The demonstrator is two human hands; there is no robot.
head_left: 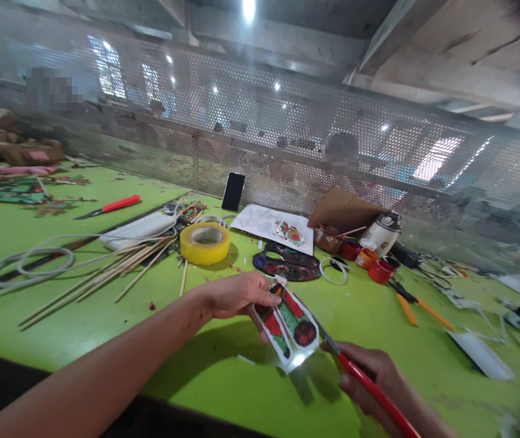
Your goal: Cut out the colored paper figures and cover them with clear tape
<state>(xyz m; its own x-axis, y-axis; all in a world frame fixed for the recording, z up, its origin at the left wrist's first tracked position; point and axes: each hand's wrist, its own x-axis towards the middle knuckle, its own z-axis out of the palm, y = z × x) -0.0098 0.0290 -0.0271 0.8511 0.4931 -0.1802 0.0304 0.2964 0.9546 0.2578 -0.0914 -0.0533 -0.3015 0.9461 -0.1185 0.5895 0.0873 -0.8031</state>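
Observation:
My left hand pinches the top of a painted cut-out in red, green and black, with a pale border and a shiny, clear-looking lower edge. Its thumb lies on the front; the other fingers are behind. A red-handled cutting tool is gripped in my right hand. The narrow metal blade of that tool runs along the right edge of the cut-out. Whether the blade is touching it, I cannot tell. Part of the right hand's fingers is hidden by the handle.
Around the hands on the green table lie yellow tape, thin sticks, a paint-stained palette, paint jars and orange-handled pliers. Farther off are a red-handled knife, a phone and a perforated metal screen.

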